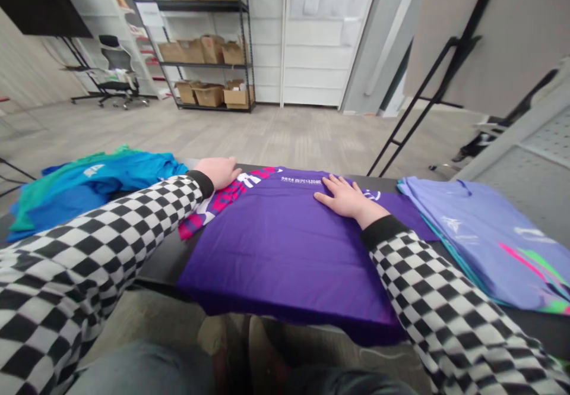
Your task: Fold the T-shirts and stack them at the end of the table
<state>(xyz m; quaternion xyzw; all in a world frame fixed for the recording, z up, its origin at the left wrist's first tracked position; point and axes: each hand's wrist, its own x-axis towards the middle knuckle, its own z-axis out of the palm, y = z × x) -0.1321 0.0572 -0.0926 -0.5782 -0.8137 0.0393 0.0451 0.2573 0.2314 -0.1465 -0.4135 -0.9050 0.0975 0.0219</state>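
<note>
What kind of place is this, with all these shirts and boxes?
Probably a storeroom or workroom for shirts: a purple T-shirt lies on a black table, and cardboard boxes sit on metal shelves behind.

Head-worn view, facing forward and down, above hands (pixel 218 173)

Black table (pixel 538 326), purple shirt (pixel 285 252), lavender shirts (pixel 481 234), blue shirts (pixel 93 190)

Small white print (pixel 307 179) ran upside down near the top edge of the purple T-shirt (pixel 276 258) — a line too small to read for certain. Bold pink-and-white lettering (pixel 231 199) sat beside it, partly covered and unreadable. A white logo (pixel 93 170) marked the blue T-shirt (pixel 116 181), also illegible.
</note>
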